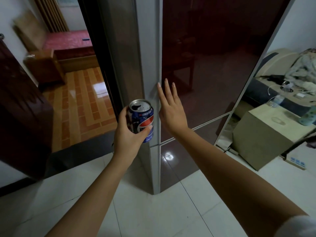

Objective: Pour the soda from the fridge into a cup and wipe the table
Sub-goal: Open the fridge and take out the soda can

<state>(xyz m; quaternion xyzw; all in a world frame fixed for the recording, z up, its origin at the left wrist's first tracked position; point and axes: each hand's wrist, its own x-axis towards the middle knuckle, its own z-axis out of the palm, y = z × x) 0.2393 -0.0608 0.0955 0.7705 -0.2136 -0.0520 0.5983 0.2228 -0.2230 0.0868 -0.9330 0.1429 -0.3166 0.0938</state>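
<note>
bare forearms, white sleeve (297, 226) on rt arm

One soda can (141, 120) — two hands (bare).

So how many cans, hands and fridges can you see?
Soda can: 1, opened, held in the left hand
Hands: 2, left hand and right hand, fingers straight at the door's edge
Fridge: 1
Total: 4

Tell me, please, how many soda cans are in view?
1: the opened blue soda can, held in the left hand beside the shut fridge door. Others may be hidden inside.
</note>
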